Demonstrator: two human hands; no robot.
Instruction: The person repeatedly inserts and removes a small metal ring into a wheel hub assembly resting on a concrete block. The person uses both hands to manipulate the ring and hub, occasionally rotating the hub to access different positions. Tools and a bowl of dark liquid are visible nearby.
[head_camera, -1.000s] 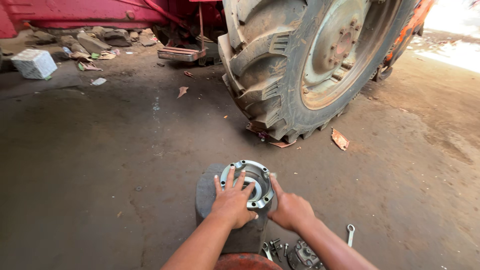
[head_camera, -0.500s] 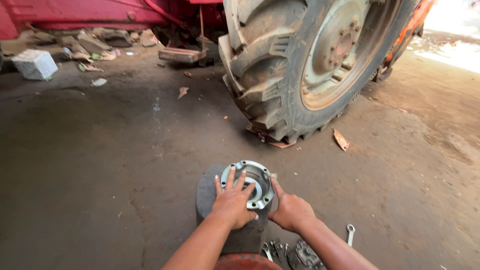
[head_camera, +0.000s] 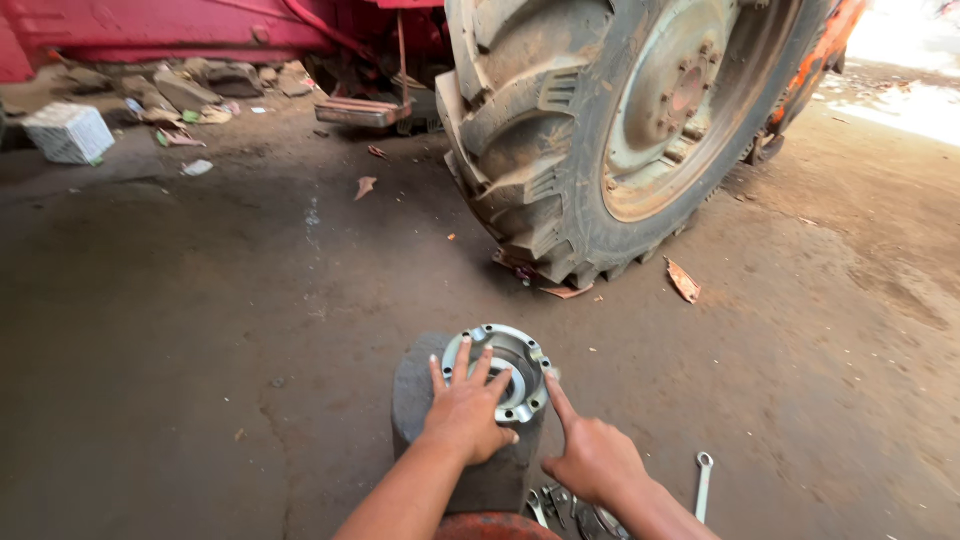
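Observation:
A round silver metal housing (head_camera: 520, 352) with a bolt-hole flange lies on a dark block (head_camera: 415, 385) on the ground. My left hand (head_camera: 465, 412) rests flat on the housing, fingers spread over its centre opening. My right hand (head_camera: 590, 455) is beside it to the right, index finger stretched out with its tip against the flange's right edge, other fingers curled. Neither hand grips anything.
A big muddy tractor tyre (head_camera: 600, 130) stands just beyond, under a red body (head_camera: 200, 30). A ring spanner (head_camera: 703, 482) and several small metal parts (head_camera: 565, 505) lie by my right wrist. A white box (head_camera: 68, 132) and rubble sit at far left.
My right hand has slid off the housing's right side and now points one finger at its rim. The left hand stays on top.

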